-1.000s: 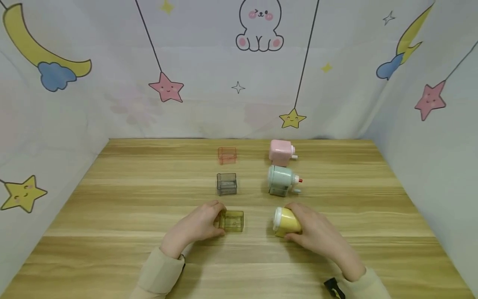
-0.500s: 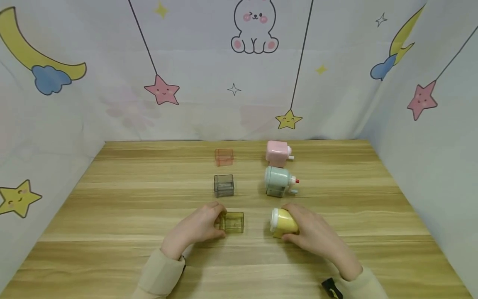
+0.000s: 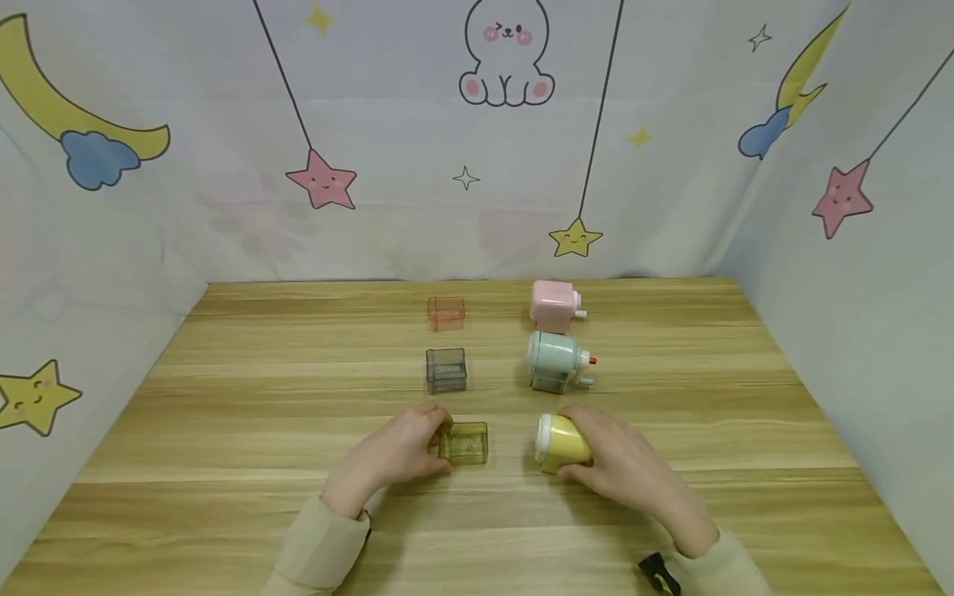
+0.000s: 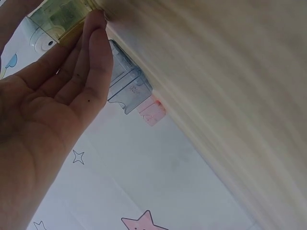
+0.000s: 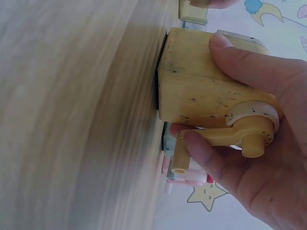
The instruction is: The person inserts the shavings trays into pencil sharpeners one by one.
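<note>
My left hand [image 3: 393, 451] grips the left end of a clear yellow shavings drawer [image 3: 469, 443] on the table. Across a gap to its right, a yellow crank pencil sharpener [image 3: 564, 443] lies in the grip of my right hand [image 3: 626, 463], its white-rimmed end facing the drawer. In the right wrist view the thumb lies on the sharpener's smudged body [image 5: 192, 72], and the other fingers reach round beside the crank handle [image 5: 216, 135]. The left wrist view shows fingers along the yellow drawer [image 4: 60, 19]; the fingertips are partly hidden.
Behind the yellow drawer stand a clear grey drawer [image 3: 446, 371] and a clear red drawer [image 3: 446, 313]. A mint green sharpener [image 3: 553, 362] and a pink sharpener [image 3: 553, 305] are behind the yellow one. A printed curtain [image 3: 402, 232] encloses the wooden table [image 3: 261, 397].
The head view has shifted slightly. The yellow drawer in my left hand has edged right and the yellow sharpener in my right hand slightly left, so the gap is a little narrower.
</note>
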`<control>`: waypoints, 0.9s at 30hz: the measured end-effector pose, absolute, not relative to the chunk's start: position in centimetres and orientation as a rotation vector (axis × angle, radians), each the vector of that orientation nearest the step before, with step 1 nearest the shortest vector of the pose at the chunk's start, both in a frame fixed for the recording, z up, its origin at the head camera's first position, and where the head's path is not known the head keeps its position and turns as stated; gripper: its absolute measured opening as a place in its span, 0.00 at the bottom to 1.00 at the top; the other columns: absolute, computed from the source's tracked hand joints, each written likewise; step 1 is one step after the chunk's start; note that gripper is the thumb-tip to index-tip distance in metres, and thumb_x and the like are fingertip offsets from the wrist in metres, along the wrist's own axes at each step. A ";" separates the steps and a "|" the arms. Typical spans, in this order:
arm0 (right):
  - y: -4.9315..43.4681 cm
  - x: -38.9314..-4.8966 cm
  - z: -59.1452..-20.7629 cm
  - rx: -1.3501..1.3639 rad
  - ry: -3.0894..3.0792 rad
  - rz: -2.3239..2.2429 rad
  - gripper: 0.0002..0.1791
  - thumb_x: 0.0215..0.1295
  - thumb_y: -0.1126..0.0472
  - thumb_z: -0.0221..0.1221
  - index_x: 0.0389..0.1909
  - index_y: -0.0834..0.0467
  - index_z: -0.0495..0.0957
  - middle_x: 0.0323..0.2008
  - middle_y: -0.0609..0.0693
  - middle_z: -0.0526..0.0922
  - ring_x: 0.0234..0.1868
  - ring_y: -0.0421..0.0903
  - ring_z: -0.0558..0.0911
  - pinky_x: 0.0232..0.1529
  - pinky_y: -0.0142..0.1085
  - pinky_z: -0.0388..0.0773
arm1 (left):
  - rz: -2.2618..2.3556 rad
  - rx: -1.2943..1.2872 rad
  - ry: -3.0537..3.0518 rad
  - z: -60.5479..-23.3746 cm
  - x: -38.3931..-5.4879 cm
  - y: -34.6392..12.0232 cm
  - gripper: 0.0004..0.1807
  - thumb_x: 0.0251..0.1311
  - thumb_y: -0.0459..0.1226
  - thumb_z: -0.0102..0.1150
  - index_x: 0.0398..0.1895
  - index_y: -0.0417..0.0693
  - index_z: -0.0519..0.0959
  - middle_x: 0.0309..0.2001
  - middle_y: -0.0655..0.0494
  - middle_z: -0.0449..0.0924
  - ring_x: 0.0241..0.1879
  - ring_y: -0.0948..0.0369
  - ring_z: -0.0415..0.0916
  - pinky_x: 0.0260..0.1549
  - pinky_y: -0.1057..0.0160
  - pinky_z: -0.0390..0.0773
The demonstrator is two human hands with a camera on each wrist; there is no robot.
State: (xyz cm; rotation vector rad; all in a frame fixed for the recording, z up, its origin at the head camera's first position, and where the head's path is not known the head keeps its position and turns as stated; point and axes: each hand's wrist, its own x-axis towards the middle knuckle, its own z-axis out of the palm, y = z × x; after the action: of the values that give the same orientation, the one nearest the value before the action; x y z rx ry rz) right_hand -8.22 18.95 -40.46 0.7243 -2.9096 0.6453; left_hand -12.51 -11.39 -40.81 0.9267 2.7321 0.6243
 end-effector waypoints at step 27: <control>18.1 -8.6 -40.8 0.769 -2.871 0.636 0.36 0.44 0.50 0.75 0.54 0.54 0.71 0.41 0.44 0.81 0.36 0.38 0.76 0.38 0.35 0.76 | 0.612 0.887 2.692 -40.5 -12.5 -10.5 0.25 0.48 0.39 0.73 0.46 0.35 0.76 0.36 0.53 0.75 0.31 0.64 0.68 0.30 0.66 0.73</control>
State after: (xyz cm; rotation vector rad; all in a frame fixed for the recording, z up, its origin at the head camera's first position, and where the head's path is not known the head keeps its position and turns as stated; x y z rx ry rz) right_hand -8.63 18.12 -40.77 0.7692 -2.8707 0.6359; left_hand -12.54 -10.47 -40.50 0.8874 2.6922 0.6121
